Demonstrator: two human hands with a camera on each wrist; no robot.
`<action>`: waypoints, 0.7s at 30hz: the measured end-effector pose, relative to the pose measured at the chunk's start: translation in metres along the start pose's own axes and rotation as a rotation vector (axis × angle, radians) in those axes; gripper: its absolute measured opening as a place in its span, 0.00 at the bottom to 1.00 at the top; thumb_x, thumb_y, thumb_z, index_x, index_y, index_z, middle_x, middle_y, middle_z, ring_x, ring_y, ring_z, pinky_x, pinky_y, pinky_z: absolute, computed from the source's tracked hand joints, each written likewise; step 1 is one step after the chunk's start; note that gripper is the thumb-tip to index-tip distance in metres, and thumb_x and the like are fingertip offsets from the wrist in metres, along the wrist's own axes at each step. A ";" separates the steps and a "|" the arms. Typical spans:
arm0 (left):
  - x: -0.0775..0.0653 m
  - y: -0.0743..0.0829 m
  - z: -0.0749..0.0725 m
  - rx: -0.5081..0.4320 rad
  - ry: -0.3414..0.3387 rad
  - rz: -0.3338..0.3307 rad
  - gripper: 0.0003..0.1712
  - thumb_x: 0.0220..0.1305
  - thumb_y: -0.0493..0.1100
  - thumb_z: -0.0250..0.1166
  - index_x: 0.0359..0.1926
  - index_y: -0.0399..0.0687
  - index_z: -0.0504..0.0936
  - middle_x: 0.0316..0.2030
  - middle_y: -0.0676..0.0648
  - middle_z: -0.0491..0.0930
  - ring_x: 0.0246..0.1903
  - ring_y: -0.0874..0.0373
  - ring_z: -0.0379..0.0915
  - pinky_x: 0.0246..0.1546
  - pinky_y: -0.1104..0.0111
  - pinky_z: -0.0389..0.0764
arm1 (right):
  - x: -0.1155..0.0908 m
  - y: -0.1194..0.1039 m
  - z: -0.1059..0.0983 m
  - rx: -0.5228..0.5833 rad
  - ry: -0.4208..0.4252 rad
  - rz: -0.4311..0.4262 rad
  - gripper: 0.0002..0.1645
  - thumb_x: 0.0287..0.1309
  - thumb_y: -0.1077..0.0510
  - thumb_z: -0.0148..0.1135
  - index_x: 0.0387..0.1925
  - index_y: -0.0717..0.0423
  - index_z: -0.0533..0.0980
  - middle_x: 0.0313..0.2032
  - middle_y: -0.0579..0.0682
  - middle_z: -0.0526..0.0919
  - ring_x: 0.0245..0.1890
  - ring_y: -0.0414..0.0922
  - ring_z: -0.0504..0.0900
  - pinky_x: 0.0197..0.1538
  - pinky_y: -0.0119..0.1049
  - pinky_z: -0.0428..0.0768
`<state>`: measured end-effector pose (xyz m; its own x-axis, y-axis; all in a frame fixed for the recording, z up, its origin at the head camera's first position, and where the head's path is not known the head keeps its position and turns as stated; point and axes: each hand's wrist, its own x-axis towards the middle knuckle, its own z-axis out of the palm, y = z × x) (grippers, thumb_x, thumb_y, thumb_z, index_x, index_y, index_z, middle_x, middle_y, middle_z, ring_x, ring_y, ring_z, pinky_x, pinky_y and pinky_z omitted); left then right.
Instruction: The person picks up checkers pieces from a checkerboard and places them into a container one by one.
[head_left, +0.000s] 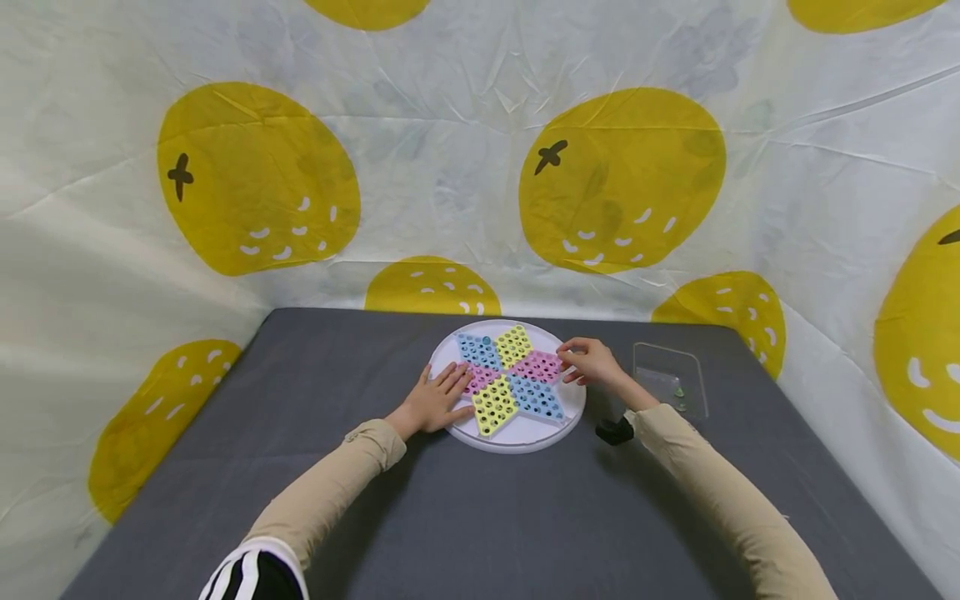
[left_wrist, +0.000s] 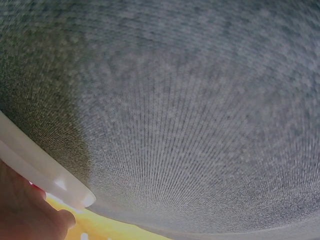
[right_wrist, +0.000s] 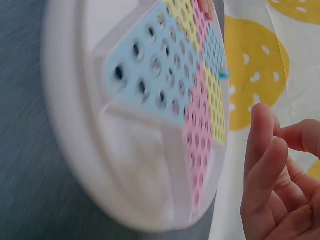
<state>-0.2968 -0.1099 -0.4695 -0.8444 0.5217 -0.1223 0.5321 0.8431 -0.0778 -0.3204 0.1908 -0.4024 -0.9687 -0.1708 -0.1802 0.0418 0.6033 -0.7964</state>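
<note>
A round white Chinese checkers board (head_left: 525, 437) lies on the table, its star in blue, yellow and pink sections dotted with holes. My left hand (head_left: 437, 402) rests on its left rim, fingers spread and straight across the near pink section; in the left wrist view part of that hand (left_wrist: 30, 210) shows at the rim. Above the right edge, beside the other pink section, hovers my right hand (head_left: 588, 362). In the right wrist view its thumb and index finger come close together, and whether anything small sits between them is hidden. A teal marble (right_wrist: 224, 74) stands at the far blue section.
To the right of the board sits a clear plastic tray (head_left: 705, 392) with a few small green pieces (head_left: 679, 393) inside. A black object (head_left: 615, 431) is at the right wrist. The dark grey table (head_left: 487, 525) backs onto a white curtain (head_left: 442, 192) with yellow fruit shapes.
</note>
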 end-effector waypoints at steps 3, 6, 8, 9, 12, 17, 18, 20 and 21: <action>0.002 -0.002 0.004 0.000 0.008 0.003 0.41 0.62 0.69 0.32 0.70 0.56 0.40 0.70 0.54 0.37 0.70 0.56 0.32 0.65 0.48 0.37 | 0.010 -0.006 0.011 0.028 -0.009 -0.007 0.21 0.60 0.53 0.51 0.51 0.62 0.70 0.41 0.65 0.80 0.24 0.43 0.83 0.31 0.43 0.79; 0.002 -0.002 0.005 0.001 0.012 0.003 0.41 0.62 0.69 0.32 0.70 0.56 0.39 0.70 0.54 0.37 0.70 0.56 0.32 0.65 0.48 0.37 | 0.018 -0.012 0.022 0.054 -0.009 0.000 0.20 0.60 0.53 0.51 0.49 0.61 0.71 0.39 0.63 0.81 0.24 0.43 0.83 0.31 0.43 0.80; 0.002 -0.001 0.005 -0.002 0.010 0.004 0.41 0.62 0.69 0.32 0.70 0.56 0.39 0.70 0.54 0.37 0.70 0.56 0.32 0.65 0.48 0.37 | 0.023 -0.016 0.028 0.068 -0.008 0.003 0.20 0.59 0.53 0.52 0.49 0.61 0.71 0.37 0.61 0.82 0.23 0.42 0.82 0.30 0.41 0.80; 0.002 -0.001 0.004 0.000 0.007 0.004 0.41 0.62 0.69 0.32 0.70 0.56 0.39 0.70 0.54 0.37 0.70 0.56 0.32 0.65 0.48 0.37 | 0.026 -0.017 0.031 0.077 -0.008 0.005 0.20 0.59 0.53 0.52 0.49 0.60 0.72 0.37 0.61 0.82 0.22 0.42 0.82 0.30 0.41 0.80; 0.002 0.000 0.002 -0.007 0.003 0.007 0.41 0.62 0.69 0.33 0.70 0.55 0.40 0.70 0.53 0.38 0.70 0.55 0.33 0.65 0.47 0.38 | 0.033 -0.021 0.040 0.106 -0.007 -0.008 0.19 0.60 0.52 0.52 0.48 0.60 0.72 0.36 0.60 0.82 0.24 0.45 0.83 0.29 0.40 0.79; 0.001 0.000 0.000 -0.001 -0.001 0.000 0.41 0.62 0.69 0.34 0.70 0.55 0.40 0.70 0.53 0.38 0.70 0.55 0.34 0.65 0.47 0.39 | 0.044 -0.030 0.053 0.146 -0.021 -0.044 0.21 0.61 0.52 0.50 0.52 0.60 0.69 0.39 0.62 0.81 0.32 0.54 0.83 0.33 0.41 0.79; 0.001 0.000 0.000 -0.001 -0.001 -0.001 0.41 0.62 0.69 0.34 0.70 0.55 0.41 0.70 0.53 0.39 0.70 0.55 0.34 0.65 0.47 0.39 | 0.046 -0.032 0.055 0.160 -0.022 -0.044 0.22 0.61 0.52 0.50 0.52 0.60 0.69 0.39 0.62 0.81 0.33 0.55 0.83 0.34 0.41 0.80; 0.000 0.000 -0.001 -0.002 -0.005 -0.004 0.41 0.62 0.69 0.34 0.70 0.55 0.40 0.70 0.53 0.38 0.70 0.55 0.34 0.65 0.47 0.38 | 0.050 -0.037 0.060 0.173 -0.026 -0.048 0.21 0.62 0.53 0.49 0.53 0.60 0.69 0.40 0.63 0.80 0.34 0.56 0.83 0.35 0.43 0.80; 0.000 0.000 -0.002 -0.009 -0.002 -0.002 0.41 0.62 0.68 0.35 0.70 0.55 0.41 0.70 0.52 0.39 0.70 0.54 0.34 0.64 0.47 0.39 | 0.052 -0.039 0.062 0.180 -0.026 -0.048 0.21 0.62 0.53 0.49 0.53 0.60 0.69 0.40 0.64 0.80 0.34 0.56 0.83 0.35 0.43 0.80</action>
<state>-0.2969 -0.1093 -0.4675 -0.8451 0.5200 -0.1241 0.5302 0.8450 -0.0695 -0.3576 0.1103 -0.4166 -0.9641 -0.2175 -0.1526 0.0412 0.4450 -0.8946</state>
